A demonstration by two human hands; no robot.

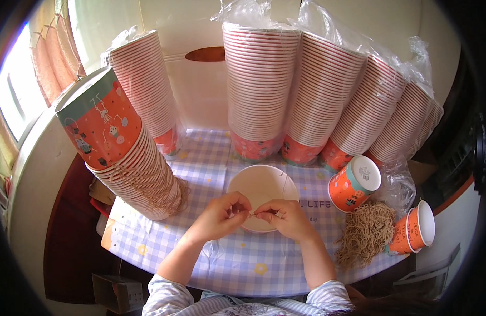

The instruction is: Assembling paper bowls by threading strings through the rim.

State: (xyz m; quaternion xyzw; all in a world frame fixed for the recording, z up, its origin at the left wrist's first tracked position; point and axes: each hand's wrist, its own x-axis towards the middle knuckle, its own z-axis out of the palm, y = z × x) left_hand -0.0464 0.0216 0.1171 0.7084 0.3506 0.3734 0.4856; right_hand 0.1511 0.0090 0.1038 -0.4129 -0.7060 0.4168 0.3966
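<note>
Both my hands are closed in a pinch over the near rim of a white paper bucket (261, 184) in the middle of the table. My left hand (220, 217) and my right hand (286, 218) meet fingertip to fingertip on a thin piece of string (252, 213). Most of that string is hidden by the fingers. A fine strand also shows near the bucket's far right rim. To the right lies a loose heap of tan string (367, 234). At the left leans a tall nested stack of orange paper buckets (129, 168), with tan strings draped over its side.
Several tall plastic-wrapped bucket stacks (261, 84) line the back, another wrapped stack (145, 87) at back left. On the right stand an upturned orange bucket (353, 181) and tilted orange buckets (406, 231). A checked cloth (195, 268) covers the table; a box (116, 292) sits below.
</note>
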